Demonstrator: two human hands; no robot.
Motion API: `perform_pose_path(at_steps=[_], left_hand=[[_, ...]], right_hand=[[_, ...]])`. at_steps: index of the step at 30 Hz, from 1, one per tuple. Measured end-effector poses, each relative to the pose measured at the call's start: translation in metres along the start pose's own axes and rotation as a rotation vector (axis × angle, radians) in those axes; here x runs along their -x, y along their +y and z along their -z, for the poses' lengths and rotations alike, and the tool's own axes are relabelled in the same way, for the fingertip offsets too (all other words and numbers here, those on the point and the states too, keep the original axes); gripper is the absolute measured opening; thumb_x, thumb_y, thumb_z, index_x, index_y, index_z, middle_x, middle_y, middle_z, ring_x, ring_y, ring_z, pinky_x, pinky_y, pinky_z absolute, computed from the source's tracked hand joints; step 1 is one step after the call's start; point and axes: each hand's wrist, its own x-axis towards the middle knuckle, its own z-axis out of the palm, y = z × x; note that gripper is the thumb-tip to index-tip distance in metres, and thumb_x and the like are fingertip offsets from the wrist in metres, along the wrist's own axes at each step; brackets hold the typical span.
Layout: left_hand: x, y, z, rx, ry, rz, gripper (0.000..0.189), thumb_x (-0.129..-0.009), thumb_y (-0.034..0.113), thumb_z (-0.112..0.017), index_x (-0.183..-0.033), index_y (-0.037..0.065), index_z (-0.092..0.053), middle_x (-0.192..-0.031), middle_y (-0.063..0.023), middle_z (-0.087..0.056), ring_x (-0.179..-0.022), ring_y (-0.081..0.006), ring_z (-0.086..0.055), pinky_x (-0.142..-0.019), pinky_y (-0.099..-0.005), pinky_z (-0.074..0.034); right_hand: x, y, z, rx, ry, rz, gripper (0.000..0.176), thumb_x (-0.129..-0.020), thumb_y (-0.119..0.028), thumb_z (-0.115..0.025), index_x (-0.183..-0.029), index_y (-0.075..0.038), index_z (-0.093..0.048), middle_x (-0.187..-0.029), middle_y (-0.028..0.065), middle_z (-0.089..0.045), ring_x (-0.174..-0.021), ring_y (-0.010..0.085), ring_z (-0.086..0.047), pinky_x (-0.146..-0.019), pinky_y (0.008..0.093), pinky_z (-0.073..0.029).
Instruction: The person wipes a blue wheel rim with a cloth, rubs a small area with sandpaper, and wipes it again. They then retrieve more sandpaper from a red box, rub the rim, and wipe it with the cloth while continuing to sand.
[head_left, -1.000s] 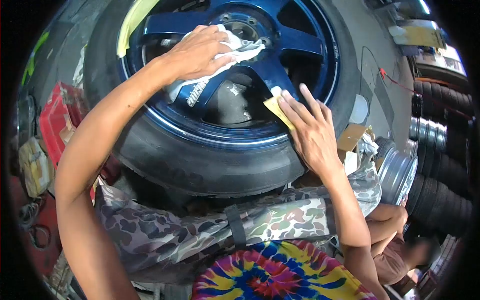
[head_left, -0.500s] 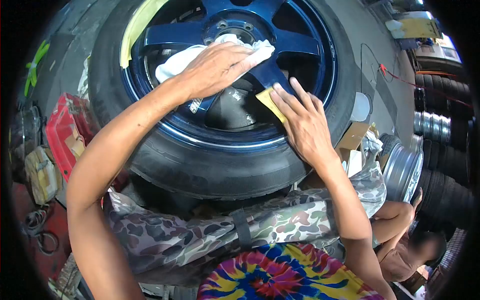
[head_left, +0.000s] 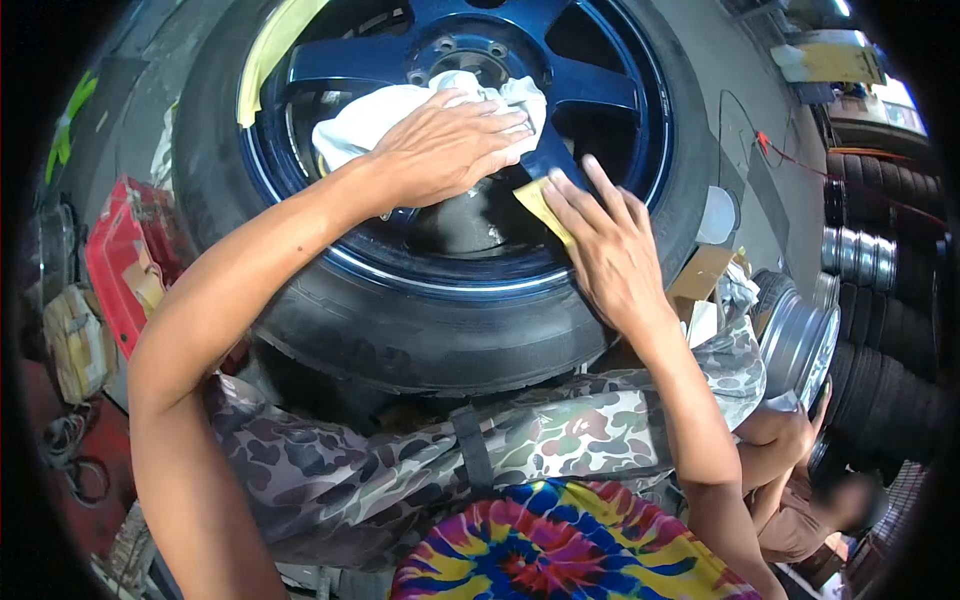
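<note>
A blue spoked wheel rim (head_left: 350, 62) sits inside a black tire (head_left: 420, 345) in front of me. My left hand (head_left: 447, 145) presses a white cloth (head_left: 365, 120) against the rim near its hub, fingers bent over the fabric. My right hand (head_left: 607, 235) rests at the lower right of the rim, its thumb side against a yellow piece (head_left: 545, 208) on a spoke, with some fingers spread. Yellow tape or paper (head_left: 272, 55) lies along the rim's upper left edge.
On the left are a red case (head_left: 118, 265) and a green item (head_left: 62, 135). Silver rims (head_left: 795, 340) and stacked tires (head_left: 885, 300) stand on the right. A seated person (head_left: 800, 510) is at the lower right, beyond an open cardboard box (head_left: 700, 278).
My left hand has slid slightly right and down with the white cloth, covering more of the spoke below the hub. My right hand has hardly moved.
</note>
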Motion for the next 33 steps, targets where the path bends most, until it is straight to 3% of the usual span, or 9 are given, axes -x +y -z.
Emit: perform_pose_path(at_steps=[6,20,33], left_hand=[[0.005,-0.005,-0.008,-0.054,0.044,-0.037,0.050,-0.115,0.038,-0.044,-0.156,0.014,-0.060,-0.163,-0.0064,-0.056,-0.157,-0.0266,-0.043,-0.132,-0.0497,-0.025],[0.001,-0.003,0.000,-0.013,-0.041,0.016,0.050,-0.116,0.037,-0.043,-0.156,0.013,-0.060,-0.164,-0.0079,-0.055,-0.157,-0.0263,-0.043,-0.134,-0.0487,-0.023],[0.004,-0.003,-0.008,-0.055,0.022,-0.046,0.050,-0.116,0.038,-0.043,-0.157,0.015,-0.060,-0.163,-0.0075,-0.056,-0.158,-0.0254,-0.042,-0.134,-0.0489,-0.022]], right_hand=[[0.006,-0.002,-0.002,-0.042,-0.072,-0.018,0.057,-0.096,-0.011,-0.071,-0.152,-0.008,-0.061,-0.159,0.0102,-0.058,-0.157,0.0358,-0.040,-0.122,0.0533,-0.037],[-0.008,-0.005,-0.008,-0.071,-0.033,0.000,0.058,-0.096,-0.012,-0.072,-0.153,-0.011,-0.062,-0.159,0.0093,-0.060,-0.157,0.0353,-0.041,-0.122,0.0534,-0.037],[-0.003,0.002,-0.002,-0.004,-0.038,-0.028,0.058,-0.094,-0.010,-0.073,-0.152,-0.012,-0.063,-0.159,0.0077,-0.060,-0.159,0.0345,-0.039,-0.124,0.0552,-0.035]])
